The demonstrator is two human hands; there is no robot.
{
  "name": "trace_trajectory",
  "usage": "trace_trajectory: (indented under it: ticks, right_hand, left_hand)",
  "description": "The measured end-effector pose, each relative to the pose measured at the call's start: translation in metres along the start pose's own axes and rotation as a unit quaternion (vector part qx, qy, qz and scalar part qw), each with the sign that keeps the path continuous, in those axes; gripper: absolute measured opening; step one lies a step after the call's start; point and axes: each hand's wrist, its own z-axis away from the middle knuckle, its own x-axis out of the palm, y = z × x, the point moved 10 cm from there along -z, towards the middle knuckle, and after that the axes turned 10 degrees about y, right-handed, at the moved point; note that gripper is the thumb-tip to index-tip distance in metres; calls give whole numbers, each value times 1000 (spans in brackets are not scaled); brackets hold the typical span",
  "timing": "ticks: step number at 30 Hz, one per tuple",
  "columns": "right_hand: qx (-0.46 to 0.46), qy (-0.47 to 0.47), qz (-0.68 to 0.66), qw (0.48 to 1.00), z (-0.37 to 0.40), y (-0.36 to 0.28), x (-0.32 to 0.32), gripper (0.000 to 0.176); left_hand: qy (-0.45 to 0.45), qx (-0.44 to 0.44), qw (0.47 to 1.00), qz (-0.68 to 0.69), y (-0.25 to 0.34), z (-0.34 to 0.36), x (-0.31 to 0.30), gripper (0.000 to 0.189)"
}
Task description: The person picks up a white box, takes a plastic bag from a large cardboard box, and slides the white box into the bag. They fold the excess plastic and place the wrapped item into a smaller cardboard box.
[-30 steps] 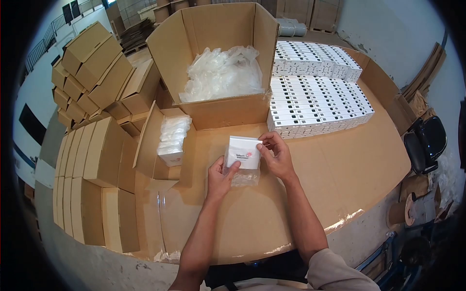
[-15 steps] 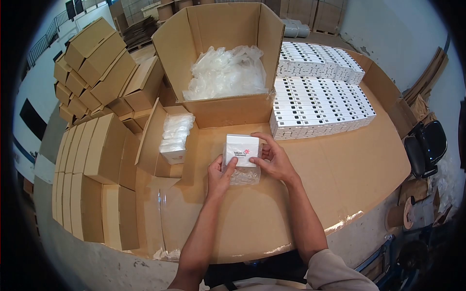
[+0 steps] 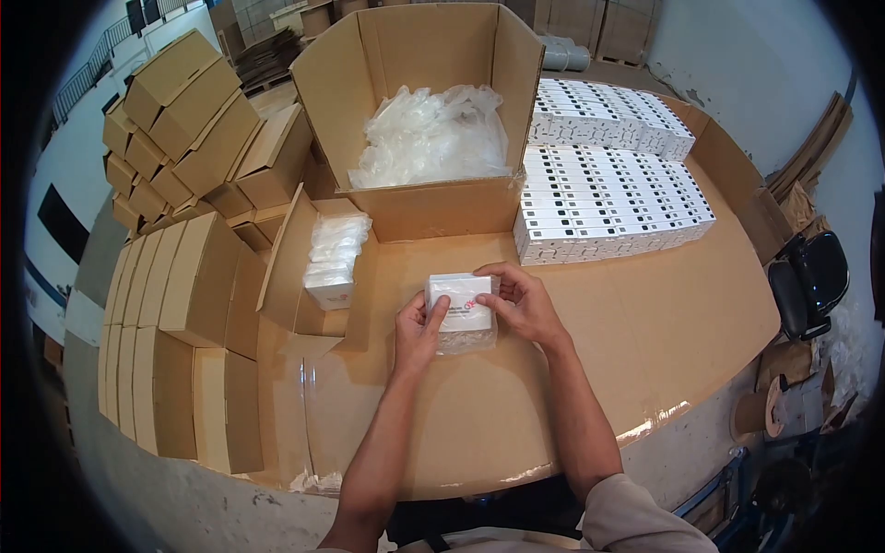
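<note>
A small white box (image 3: 459, 318) with black lettering and a red mark is mostly inside a clear plastic bag (image 3: 463, 344), in front of me over the table. My left hand (image 3: 419, 330) grips its left side, thumb pressed on the front face. At the right, my right hand (image 3: 523, 306) pinches the upper right corner, with index finger along the top edge and thumb on the front. The fingers behind the box are hidden. Nearby, an open carton (image 3: 286, 263) holds several bagged white boxes (image 3: 334, 263) in a row.
Behind my hands a large open carton (image 3: 415, 37) contains a heap of clear plastic bags (image 3: 433, 134). Stacked white boxes (image 3: 613, 198) stand on the cardboard-covered table (image 3: 645, 323) at right. Brown cartons (image 3: 189, 295) are piled at left. A black chair (image 3: 811, 276) stands beyond the right edge.
The white box has moved down toward me, deeper into the plastic bag, and the film now covers more of its printed face. Both hands keep nearly the same places.
</note>
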Motion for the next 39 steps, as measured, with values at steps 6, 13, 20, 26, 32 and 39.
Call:
trace_trajectory:
  ticks: [6, 13, 20, 26, 32, 39]
  right_hand:
    - [7, 16, 25, 1000, 0, 8, -3, 17]
    - [20, -1, 52, 998, 2, 4, -1, 13]
    - [14, 34, -7, 999, 1, 3, -1, 11]
    - [62, 42, -143, 987, 3, 2, 8, 27]
    - [56, -20, -30, 998, 6, -1, 21, 38]
    - [39, -10, -2, 999, 3, 14, 19, 34]
  left_hand:
    - [-9, 14, 1000, -7, -2, -2, -2, 28]
    - [2, 31, 1000, 1, 0, -2, -3, 26]
    - [33, 86, 996, 9, 13, 0, -11, 26]
    - [19, 131, 989, 71, 21, 1, -10, 26]
    - [13, 110, 984, 139, 18, -5, -13, 25]
    - [14, 123, 989, 79, 33, -5, -2, 31]
